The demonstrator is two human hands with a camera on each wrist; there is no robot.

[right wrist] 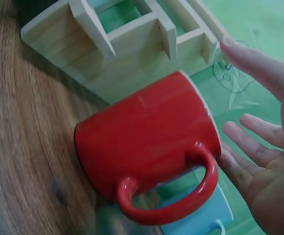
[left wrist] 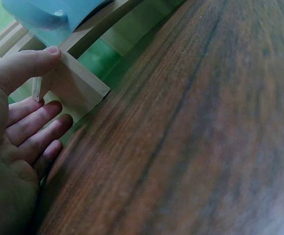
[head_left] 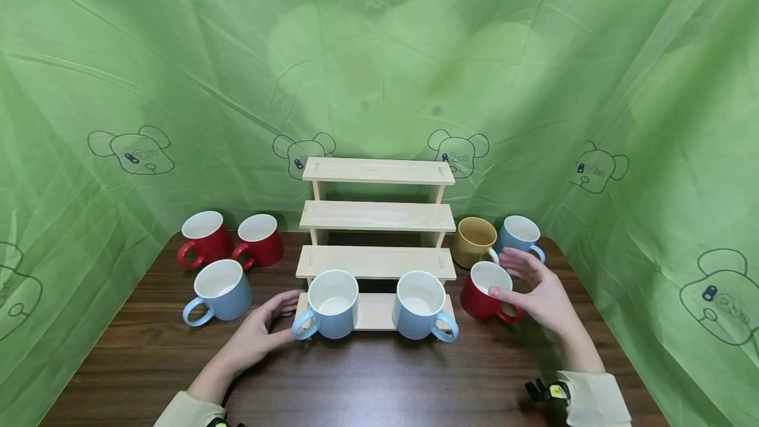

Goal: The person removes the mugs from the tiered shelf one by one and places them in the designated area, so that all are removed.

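A tiered wooden stand [head_left: 376,216] carries two light-blue mugs on its lowest step, the left mug [head_left: 333,304] and the right mug [head_left: 420,305]. My left hand [head_left: 259,336] is at that step's left end, its fingers loosely bent; in the left wrist view the thumb overlaps the step's corner under the mug. To the right of the stand, my right hand [head_left: 538,292] hovers around the top of a red mug [right wrist: 149,139], thumb and fingers spread apart. That mug stands upright on the table, its handle turned toward the front right.
On the left stand two red mugs [head_left: 204,240] and a light-blue mug [head_left: 222,290]. Behind the right hand are a yellow mug [head_left: 474,242] and another light-blue mug [head_left: 519,236]. Green cloth [head_left: 379,71] hangs behind and beside the dark wooden table [head_left: 379,381].
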